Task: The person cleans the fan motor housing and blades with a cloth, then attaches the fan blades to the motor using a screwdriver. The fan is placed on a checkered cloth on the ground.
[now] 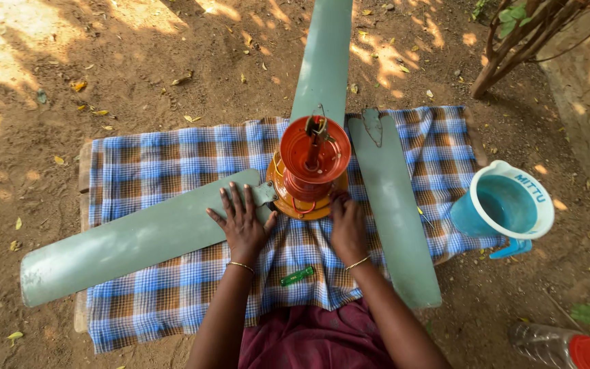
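A ceiling fan lies on a blue and brown checked cloth (151,164). Its orange-red motor hub (312,167) stands in the middle. One pale green blade (131,242) reaches left and another green blade (324,58) points away from me. A third blade (394,205) lies loose on the cloth to the right of the hub. My left hand (242,222) rests flat, fingers spread, on the inner end of the left blade. My right hand (347,225) presses at the base of the hub, fingers curled under it. A small green screwdriver (298,276) lies on the cloth between my arms.
A teal plastic jug (507,205) stands at the cloth's right edge. A clear bottle with a red cap (561,347) lies at the bottom right. Bare earth with dry leaves surrounds the cloth, and a shrub's stems (507,51) rise at the upper right.
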